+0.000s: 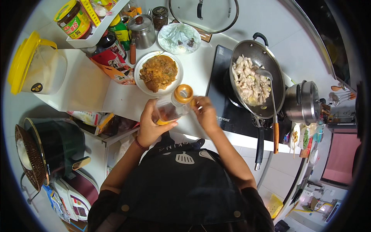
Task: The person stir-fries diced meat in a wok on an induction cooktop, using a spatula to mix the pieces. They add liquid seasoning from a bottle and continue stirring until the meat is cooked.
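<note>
My left hand (152, 123) grips a clear plastic jar (171, 108), tilted, with a little reddish-brown content low inside. The jar's gold-coloured collar (183, 94) faces up and its mouth is uncovered. Beside the collar, my right hand (205, 111) is blurred, its fingertips on what looks like a gold-coloured lid (193, 102), mostly hidden. Just beyond the jar sits a white plate (139, 84) of brown sauced food (159, 72). To the right, a wok (275, 55) holds pale cut pieces of food (250, 79), with a wooden-handled ladle (272, 95) resting in it.
The wok stands on a black cooktop (218, 84), its handle (259, 145) projecting past the counter edge. A steel pot (301, 101) is to its right. A plastic-covered plate (179, 37), glass lid (216, 17) and lidded steel pot (142, 32) stand behind. Sauce packets (116, 69) lie left.
</note>
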### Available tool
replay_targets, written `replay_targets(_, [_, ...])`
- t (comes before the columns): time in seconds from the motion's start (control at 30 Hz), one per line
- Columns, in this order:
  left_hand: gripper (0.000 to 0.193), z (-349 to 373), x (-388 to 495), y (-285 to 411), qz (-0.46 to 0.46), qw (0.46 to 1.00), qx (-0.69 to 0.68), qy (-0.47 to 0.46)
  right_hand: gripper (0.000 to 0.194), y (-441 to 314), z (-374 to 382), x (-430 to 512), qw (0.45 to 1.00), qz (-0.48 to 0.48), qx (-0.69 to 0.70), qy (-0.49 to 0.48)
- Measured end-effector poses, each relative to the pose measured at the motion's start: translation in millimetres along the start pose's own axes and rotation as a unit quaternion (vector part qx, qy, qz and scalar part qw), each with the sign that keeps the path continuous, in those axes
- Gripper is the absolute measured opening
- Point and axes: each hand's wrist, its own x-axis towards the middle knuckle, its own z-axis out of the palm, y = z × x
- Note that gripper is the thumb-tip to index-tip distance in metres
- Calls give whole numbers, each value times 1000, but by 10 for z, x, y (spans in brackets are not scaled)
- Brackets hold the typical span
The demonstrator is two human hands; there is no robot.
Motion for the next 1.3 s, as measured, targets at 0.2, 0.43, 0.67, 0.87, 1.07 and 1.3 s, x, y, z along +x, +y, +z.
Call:
replay_targets(0.2, [75,-29,67,110,-36,996,-55,-53,42,-1203,-1269,134,980,-127,104,-111])
replay_targets(0.43, [81,-60,135,54,36,993,35,-102,43,-1705,-1366,222,958,-181,-80,-210])
replay_targets(0.67, [83,-189,109,32,52,989,52,-130,44,-1743,-1384,210,943,-206,-108,-237])
replay_targets(0.87, [82,-230,56,149,52,987,90,-122,31,-1723,-1246,179,907,-247,-298,-164])
replay_targets(1.07, [81,-259,54,258,93,979,136,-119,46,-1780,-1242,81,903,-178,-367,-135])
replay_targets(1.3, [80,-290,54,271,71,984,67,-146,40,-1904,-1303,79,936,-239,-187,-179])
